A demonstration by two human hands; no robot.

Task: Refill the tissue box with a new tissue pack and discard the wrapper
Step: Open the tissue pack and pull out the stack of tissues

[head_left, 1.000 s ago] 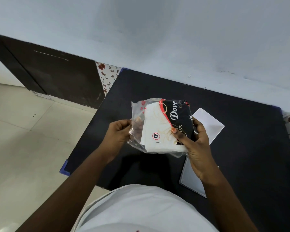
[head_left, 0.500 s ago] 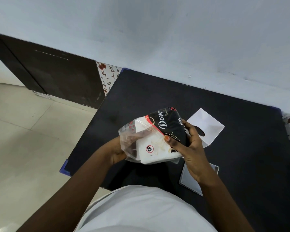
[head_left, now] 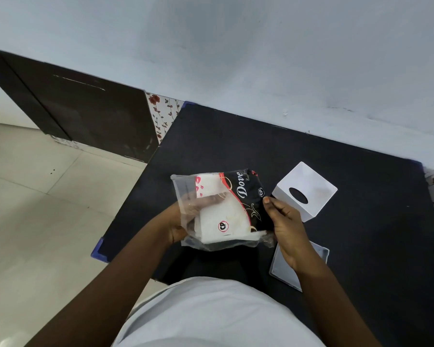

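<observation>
**Tissue pack held between two hands above the table**

There, over the black table (head_left: 236, 136), the tissue pack (head_left: 226, 211) sat between both hands, lifted clear of the surface. The left hand (head_left: 183, 219) reached into the open clear end of the wrapper (head_left: 186, 194), its fingers showing through the plastic and closed around the white tissues. The right hand (head_left: 283, 226) pinched the pack's black printed edge between thumb and fingers. Just beyond the right hand stood the white tissue box (head_left: 308, 196), its oval hole facing up, near the pack but apart from it. A clear flat lid (head_left: 281, 266) lay on the table under the right wrist.
</observation>
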